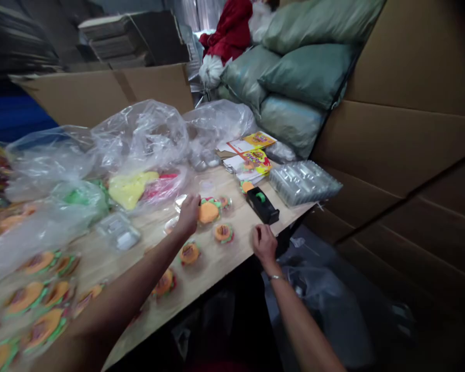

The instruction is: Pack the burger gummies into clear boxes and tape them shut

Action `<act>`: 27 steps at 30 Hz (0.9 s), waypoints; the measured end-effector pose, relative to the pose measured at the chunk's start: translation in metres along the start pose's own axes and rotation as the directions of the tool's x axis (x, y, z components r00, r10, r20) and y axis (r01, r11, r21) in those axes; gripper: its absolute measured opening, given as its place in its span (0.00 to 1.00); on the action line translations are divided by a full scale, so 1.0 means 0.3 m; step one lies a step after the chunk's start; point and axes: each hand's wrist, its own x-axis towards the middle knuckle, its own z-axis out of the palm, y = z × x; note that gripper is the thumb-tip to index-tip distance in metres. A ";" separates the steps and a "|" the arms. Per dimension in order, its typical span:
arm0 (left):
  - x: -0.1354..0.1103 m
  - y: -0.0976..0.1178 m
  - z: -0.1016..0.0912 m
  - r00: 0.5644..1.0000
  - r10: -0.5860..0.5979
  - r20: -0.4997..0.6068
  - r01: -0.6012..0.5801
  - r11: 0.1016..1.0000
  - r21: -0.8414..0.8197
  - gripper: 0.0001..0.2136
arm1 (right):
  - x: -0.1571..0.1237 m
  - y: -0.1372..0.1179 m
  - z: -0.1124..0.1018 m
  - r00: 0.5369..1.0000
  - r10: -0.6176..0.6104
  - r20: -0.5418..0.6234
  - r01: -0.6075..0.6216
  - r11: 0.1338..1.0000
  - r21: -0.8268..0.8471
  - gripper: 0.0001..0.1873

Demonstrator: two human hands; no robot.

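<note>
My left hand [189, 214] reaches over the wooden table [220, 266], its fingers closed at the edge of a toy burger in clear plastic packaging [209, 211]. That burger shows an orange bun with green and red layers; blur hides the exact grip. Nearer the table's front edge, my right hand [264, 242] is curled, fingers pressed together; anything between them is too small to make out. Just beyond it lies a black tape dispenser [262, 205] with a green core. Other packed toy burgers, such as one burger [223, 233] between my hands, lie around.
Stacked clear plastic shells [305, 182] sit at the table's right corner, beside printed yellow-and-white cards [251, 155]. Plastic bags [139, 137] with yellow [132, 190], pink and green pieces line the back. Several packed burgers [42, 328] cover the left. Cardboard [403, 150] and stuffed sacks [306, 77] stand beyond.
</note>
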 end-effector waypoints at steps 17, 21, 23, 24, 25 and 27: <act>-0.686 0.008 -0.433 0.954 -0.271 0.129 0.294 0.928 -0.229 0.15 | -0.420 -0.614 -0.032 0.692 0.219 0.688 -0.671 0.547 0.501 0.22; -0.718 0.005 -0.473 0.944 -0.304 0.124 0.328 0.901 -0.283 0.16 | -0.519 -0.638 -0.007 0.760 0.196 0.620 -0.589 0.612 0.529 0.17; -0.741 0.006 -0.491 0.942 -0.308 0.135 0.335 0.899 -0.283 0.16 | -0.550 -0.653 -0.007 0.784 0.153 0.601 -0.532 0.664 0.525 0.17; -0.757 0.005 -0.502 0.938 -0.317 0.140 0.344 0.898 -0.275 0.16 | -0.568 -0.659 -0.014 0.790 0.132 0.599 -0.505 0.694 0.513 0.17; -0.776 0.004 -0.515 0.931 -0.335 0.144 0.362 0.895 -0.260 0.16 | -0.589 -0.663 -0.025 0.789 0.120 0.603 -0.487 0.719 0.495 0.18; -0.822 -0.004 -0.546 0.906 -0.387 0.170 0.418 0.882 -0.218 0.16 | -0.638 -0.664 -0.054 0.761 0.131 0.635 -0.502 0.738 0.450 0.22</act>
